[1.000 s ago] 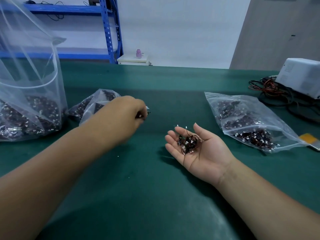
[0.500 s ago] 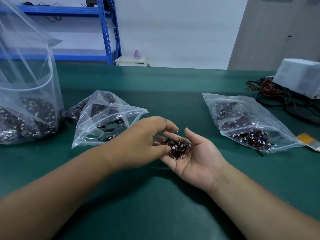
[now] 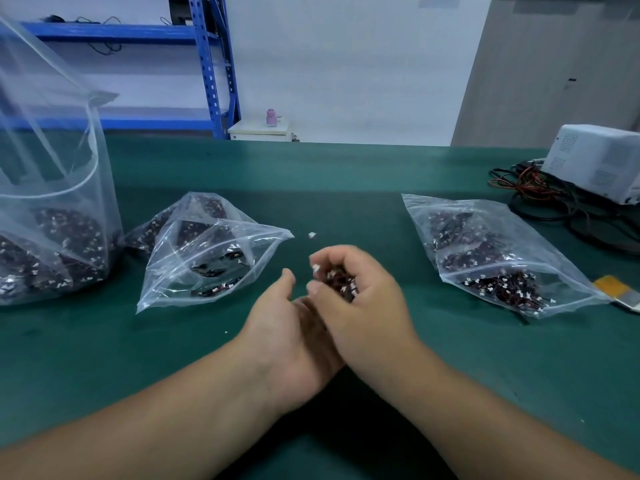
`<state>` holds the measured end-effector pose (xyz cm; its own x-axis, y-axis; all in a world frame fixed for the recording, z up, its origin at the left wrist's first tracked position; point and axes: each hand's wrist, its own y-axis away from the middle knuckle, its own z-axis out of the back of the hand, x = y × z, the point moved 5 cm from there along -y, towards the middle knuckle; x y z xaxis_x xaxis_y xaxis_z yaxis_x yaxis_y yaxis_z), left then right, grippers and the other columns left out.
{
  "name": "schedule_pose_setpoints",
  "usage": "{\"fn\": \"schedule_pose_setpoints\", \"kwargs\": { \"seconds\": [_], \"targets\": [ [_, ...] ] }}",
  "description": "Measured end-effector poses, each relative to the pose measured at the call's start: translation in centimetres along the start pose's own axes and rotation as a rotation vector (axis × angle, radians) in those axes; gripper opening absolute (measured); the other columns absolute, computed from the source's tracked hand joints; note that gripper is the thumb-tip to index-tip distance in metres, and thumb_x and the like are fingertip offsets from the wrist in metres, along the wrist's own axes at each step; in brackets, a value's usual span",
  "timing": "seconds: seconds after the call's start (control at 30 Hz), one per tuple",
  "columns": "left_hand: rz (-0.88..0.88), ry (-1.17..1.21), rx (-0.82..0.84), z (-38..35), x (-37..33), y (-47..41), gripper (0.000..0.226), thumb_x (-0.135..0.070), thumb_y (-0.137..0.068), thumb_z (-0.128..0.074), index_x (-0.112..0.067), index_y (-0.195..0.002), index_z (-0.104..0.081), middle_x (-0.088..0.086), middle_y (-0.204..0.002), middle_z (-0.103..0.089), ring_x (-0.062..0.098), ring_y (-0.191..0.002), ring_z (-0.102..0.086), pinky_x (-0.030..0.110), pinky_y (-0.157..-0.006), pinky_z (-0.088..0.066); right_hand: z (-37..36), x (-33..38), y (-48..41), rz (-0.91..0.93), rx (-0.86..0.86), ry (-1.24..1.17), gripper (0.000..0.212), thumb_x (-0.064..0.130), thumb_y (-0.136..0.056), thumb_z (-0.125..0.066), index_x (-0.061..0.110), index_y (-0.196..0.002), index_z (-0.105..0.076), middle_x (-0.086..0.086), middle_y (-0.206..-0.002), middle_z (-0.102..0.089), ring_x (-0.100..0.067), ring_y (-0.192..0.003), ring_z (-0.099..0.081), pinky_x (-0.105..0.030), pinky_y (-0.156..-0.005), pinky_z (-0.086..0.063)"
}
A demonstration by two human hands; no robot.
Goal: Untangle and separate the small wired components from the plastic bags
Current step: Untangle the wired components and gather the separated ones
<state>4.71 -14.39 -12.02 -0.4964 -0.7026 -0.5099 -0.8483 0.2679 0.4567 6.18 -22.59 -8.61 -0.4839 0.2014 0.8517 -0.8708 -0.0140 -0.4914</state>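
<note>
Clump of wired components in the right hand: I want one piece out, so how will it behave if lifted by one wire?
The clump of wired components probably rises as one floppy tangle, since its thin dark wires cross. It seems light: the right hand holds it in curled fingers. Small parts may shed; a white bit lies on the mat.

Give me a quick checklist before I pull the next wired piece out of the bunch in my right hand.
1. Grip: ok, right hand curls round the bunch of wired pieces.
2. Picking hand free: ok, left hand shows nothing in it, thumb spread.
3. Bag mouth open: ok, the middle bag gapes toward the hands.
4. Nothing dropped: not ok, a small white bit lies on the table beyond the hands.
5. Loose wire end to pinch: cannot tell, too tangled and blurred.
</note>
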Motion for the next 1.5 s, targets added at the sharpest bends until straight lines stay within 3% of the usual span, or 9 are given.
{"fn": "schedule_pose_setpoints", "kwargs": {
  "seconds": [0.13, 0.3, 0.5, 0.67, 0.77, 0.93, 1.07, 1.2, 1.5],
  "targets": [
    [0.008, 0.045, -0.023, 0.5, -1.0, 0.1, 0.06, -0.053, -0.101, -0.036, -0.004, -0.12, -0.067, 0.015, -0.108, -0.072, 0.028, -0.092, -0.072, 0.041, -0.087, -0.05, -1.3, -0.3, 1.0, 0.271, 0.277, 0.654, 0.029, 0.047, -0.093, -0.044, 0.033, -0.11, -0.063, 0.019, -0.113, -0.06, -0.007, -0.112, -0.05, -0.037, -0.104, -0.033],
    [-0.019, 0.064, -0.021, 0.7, -1.0, -0.3, 0.06, -0.05, -0.101, -0.038, -0.003, -0.093, -0.074, 0.015, -0.094, -0.074, 0.029, -0.078, -0.074, 0.04, -0.076, -0.051, -0.6, -0.9, 1.0, 0.272, 0.306, 0.757, 0.057, 0.059, -0.093, -0.029, 0.032, -0.137, -0.055, 0.011, -0.144, -0.049, -0.012, -0.136, -0.038, -0.044, -0.118, -0.018],
    [-0.055, 0.084, -0.027, 0.4, -0.8, -0.6, 0.032, -0.036, -0.098, -0.051, -0.011, -0.092, -0.07, 0.011, -0.079, -0.073, 0.024, -0.065, -0.073, 0.034, -0.055, -0.06, 0.4, -0.9, 0.4, 0.345, 0.173, 0.645, 0.041, 0.046, -0.094, -0.045, 0.024, -0.124, -0.064, 0.01, -0.126, -0.061, -0.016, -0.118, -0.053, -0.043, -0.105, -0.034],
    [-0.057, 0.036, 0.002, 0.5, -0.8, -0.9, 0.022, -0.028, -0.091, -0.059, -0.011, -0.081, -0.069, 0.004, -0.074, -0.064, 0.016, -0.067, -0.062, 0.027, -0.065, -0.058, 0.4, -1.0, 0.3, 0.356, 0.173, 0.61, 0.045, 0.05, -0.089, -0.052, 0.023, -0.124, -0.062, 0.011, -0.118, -0.061, -0.016, -0.11, -0.053, -0.038, -0.099, -0.034],
    [-0.031, -0.015, -0.003, 0.6, -0.6, -1.0, 0.01, -0.025, -0.09, -0.058, -0.019, -0.096, -0.065, -0.001, -0.073, -0.057, 0.011, -0.066, -0.054, 0.021, -0.053, -0.054, 0.3, -1.1, 0.5, 0.362, 0.236, 0.589, 0.052, 0.057, -0.092, -0.045, 0.023, -0.13, -0.058, 0.01, -0.123, -0.058, -0.015, -0.116, -0.05, -0.04, -0.102, -0.033],
    [-0.11, -0.21, -0.04, 0.9, -0.7, -1.1, 0.012, -0.032, -0.09, -0.061, -0.022, -0.089, -0.066, -0.004, -0.075, -0.056, 0.009, -0.058, -0.049, 0.019, -0.045, -0.035, 0.4, -2.4, 0.2, 0.224, 0.293, 0.363, 0.057, 0.052, -0.096, -0.038, 0.018, -0.137, -0.058, 0.008, -0.125, -0.06, -0.014, -0.12, -0.052, -0.039, -0.105, -0.039],
    [-0.127, -0.302, -0.035, 1.0, -1.0, -0.9, 0.022, -0.036, -0.092, -0.06, -0.02, -0.078, -0.062, -0.003, -0.065, -0.051, 0.007, -0.043, -0.034, 0.012, -0.032, -0.019, 0.8, -3.6, -0.7, -0.067, 0.302, -0.103, 0.029, 0.03, -0.095, -0.05, 0.013, -0.101, -0.073, -0.001, -0.088, -0.07, -0.009, -0.088, -0.065, -0.027, -0.083, -0.052],
    [-0.079, -0.387, -0.005, 1.0, -1.0, -0.8, 0.027, -0.038, -0.092, -0.061, -0.021, -0.071, -0.063, -0.003, -0.064, -0.049, 0.007, -0.042, -0.031, 0.011, -0.034, -0.017, 0.8, -4.5, -1.0, -0.293, 0.33, -0.385, 0.019, 0.02, -0.087, -0.059, 0.009, -0.092, -0.073, 0.003, -0.07, -0.064, -0.009, -0.066, -0.06, -0.019, -0.067, -0.05],
    [-0.014, -0.432, 0.028, 0.8, -0.7, -0.7, 0.041, -0.05, -0.091, -0.058, -0.021, -0.063, -0.055, -0.001, -0.06, -0.044, 0.007, -0.04, -0.029, 0.01, -0.035, -0.017, 1.8, -4.7, -1.6, -0.293, 0.364, -0.417, 0.004, 0.013, -0.084, -0.073, 0.01, -0.082, -0.071, -0.006, -0.072, -0.07, -0.012, -0.069, -0.063, -0.023, -0.072, -0.051]
  ]
}}
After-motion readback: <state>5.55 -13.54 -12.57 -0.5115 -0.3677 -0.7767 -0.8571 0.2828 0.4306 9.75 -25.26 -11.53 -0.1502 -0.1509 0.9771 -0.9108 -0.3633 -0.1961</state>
